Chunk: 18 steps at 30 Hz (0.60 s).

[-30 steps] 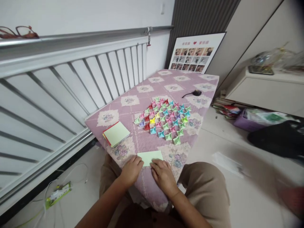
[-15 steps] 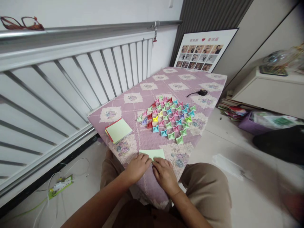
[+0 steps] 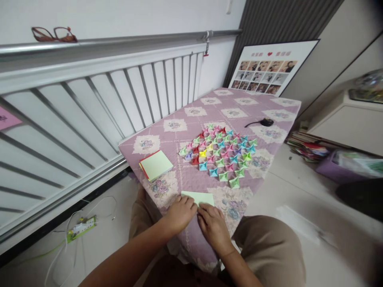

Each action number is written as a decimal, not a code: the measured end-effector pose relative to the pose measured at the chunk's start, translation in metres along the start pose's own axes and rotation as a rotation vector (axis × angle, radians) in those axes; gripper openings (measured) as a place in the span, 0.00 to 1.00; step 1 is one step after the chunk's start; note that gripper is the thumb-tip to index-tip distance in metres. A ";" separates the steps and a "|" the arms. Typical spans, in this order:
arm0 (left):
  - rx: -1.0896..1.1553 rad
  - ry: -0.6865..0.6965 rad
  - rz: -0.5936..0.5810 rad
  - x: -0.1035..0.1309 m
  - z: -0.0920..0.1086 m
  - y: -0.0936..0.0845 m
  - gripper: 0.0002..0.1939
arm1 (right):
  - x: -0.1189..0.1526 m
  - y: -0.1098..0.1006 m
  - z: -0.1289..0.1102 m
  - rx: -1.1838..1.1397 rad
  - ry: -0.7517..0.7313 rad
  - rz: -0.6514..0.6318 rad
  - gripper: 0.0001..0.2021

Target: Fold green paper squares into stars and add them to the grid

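Seemingly pressing a fold | green paper (image 3: 203,197) on tablecloth (image 3: 185,175), near edge under left hand (image 3: 181,214) and right hand (image 3: 213,228) | fingers mostly together (pinching: cannot tell) | next move likely calls for even pressure

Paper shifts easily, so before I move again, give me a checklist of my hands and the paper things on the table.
1. Left hand on the pale green paper: ok, its fingers rest on it.
2. Right hand on the same paper: ok, its fingertips touch it.
3. Near edge of that paper lined up: cannot tell, the hands cover it.
4. Folded paper pieces apart from both hands: ok, they stand beyond the paper.
5. Paper stack apart from both hands: ok, it lies to the left.
6. Stack squared up: not ok, red and yellow edges stick out under the green top sheet.
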<state>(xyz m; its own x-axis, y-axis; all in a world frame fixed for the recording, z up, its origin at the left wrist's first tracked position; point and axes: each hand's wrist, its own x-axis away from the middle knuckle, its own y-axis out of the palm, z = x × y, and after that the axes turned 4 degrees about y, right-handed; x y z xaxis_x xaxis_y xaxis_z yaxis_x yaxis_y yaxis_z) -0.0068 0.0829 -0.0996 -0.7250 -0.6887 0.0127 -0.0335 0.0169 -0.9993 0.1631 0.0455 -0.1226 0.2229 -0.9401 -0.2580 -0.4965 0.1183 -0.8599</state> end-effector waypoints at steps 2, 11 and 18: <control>-0.006 -0.001 0.009 -0.001 -0.001 0.002 0.10 | 0.000 0.001 0.002 0.016 -0.018 0.010 0.13; -0.030 0.049 0.041 -0.002 -0.009 -0.008 0.10 | -0.002 0.005 0.006 0.051 -0.087 0.055 0.12; -0.068 0.077 0.051 -0.011 -0.007 -0.005 0.12 | -0.003 0.009 0.010 0.055 -0.110 0.054 0.12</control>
<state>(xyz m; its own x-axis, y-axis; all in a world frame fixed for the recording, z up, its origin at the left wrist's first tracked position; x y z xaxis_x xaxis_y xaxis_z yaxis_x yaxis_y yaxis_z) -0.0035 0.0956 -0.0948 -0.7773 -0.6282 -0.0333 -0.0399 0.1020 -0.9940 0.1664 0.0530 -0.1339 0.2888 -0.8915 -0.3490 -0.4645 0.1883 -0.8653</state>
